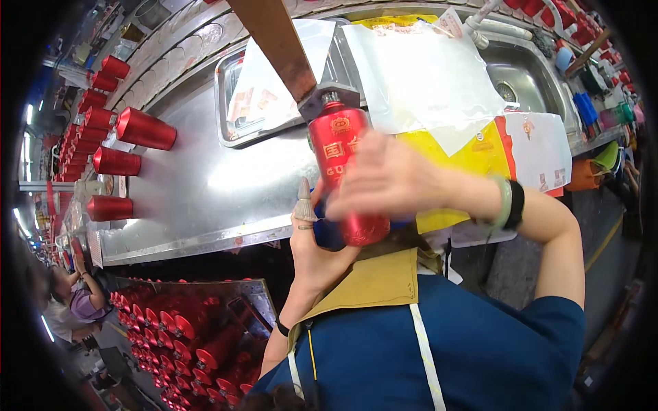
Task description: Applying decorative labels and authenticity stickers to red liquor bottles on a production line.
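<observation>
A shiny red bottle [331, 147] with gold printing lies tilted before me, its neck up against a dark metal bracket [312, 104] on the end of a brown bar [277, 41]. Round the lower left side of the bottle curls my left hand [310, 255], the thumb by its base; a pale fabric cover sits on one finger. Part of that hand's fingers is hidden behind the bottle. My right hand [394, 175] passes over the bottle's front, smeared by motion, so its fingers cannot be read. Something blue shows behind the bottle.
Red bottles [145, 129] stand at the left of the steel worktop [205, 185], and many more fill a crate [178, 335] below. White sheets [425, 75] and yellow sheets [480, 147] cover a tray and the right side, beside a sink [517, 75]. Another person [79, 291] works far left.
</observation>
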Available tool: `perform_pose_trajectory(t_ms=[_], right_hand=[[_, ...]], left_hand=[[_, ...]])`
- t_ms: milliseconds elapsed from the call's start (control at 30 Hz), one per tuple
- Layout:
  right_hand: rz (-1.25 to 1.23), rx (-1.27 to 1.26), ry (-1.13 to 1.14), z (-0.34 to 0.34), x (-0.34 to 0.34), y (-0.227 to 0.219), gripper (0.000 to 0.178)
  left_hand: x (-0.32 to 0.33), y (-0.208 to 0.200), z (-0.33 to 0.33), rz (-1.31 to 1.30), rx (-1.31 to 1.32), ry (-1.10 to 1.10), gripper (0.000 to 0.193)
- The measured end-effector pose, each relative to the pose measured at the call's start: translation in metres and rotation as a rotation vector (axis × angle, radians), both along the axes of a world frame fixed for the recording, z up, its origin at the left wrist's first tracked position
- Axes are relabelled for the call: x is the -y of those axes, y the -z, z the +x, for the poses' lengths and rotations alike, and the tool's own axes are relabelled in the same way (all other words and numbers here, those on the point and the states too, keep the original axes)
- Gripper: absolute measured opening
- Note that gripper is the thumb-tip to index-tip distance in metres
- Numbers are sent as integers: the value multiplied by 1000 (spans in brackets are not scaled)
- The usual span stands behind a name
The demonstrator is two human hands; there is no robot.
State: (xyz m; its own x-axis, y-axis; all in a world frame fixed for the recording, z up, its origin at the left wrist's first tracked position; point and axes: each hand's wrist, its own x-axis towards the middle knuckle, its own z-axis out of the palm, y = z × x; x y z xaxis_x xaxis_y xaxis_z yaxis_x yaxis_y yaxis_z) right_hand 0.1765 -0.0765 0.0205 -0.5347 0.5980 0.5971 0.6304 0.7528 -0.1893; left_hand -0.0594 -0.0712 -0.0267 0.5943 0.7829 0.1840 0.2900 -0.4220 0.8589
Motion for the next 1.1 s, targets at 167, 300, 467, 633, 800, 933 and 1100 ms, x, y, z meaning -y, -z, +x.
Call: perform_pose_trajectory(t_ms=[167, 300, 467, 633, 800, 933, 1100], right_hand=[[94, -224, 272, 24, -43, 2, 23], [111, -101, 225, 34, -30, 12, 20], [47, -122, 17, 2, 10, 14, 24], [98, -225, 334, 32, -19, 11, 18], [-67, -187, 3, -1, 35, 5, 26], [141, -265, 504, 35, -28, 6, 18], [133, -281, 540, 32, -11, -16, 22]], left_hand=[[-3, 4, -3, 33, 32, 28, 114], [-6, 11, -5, -64, 39, 46, 117], [-7, 4, -5, -153, -41, 25, 109], [-15, 1, -6, 84, -101, 105, 120], [-14, 3, -8, -63, -179, 134, 114], [-16, -11, -7, -82, -83, 172, 116], [-10, -31, 9, 130, -102, 71, 121]])
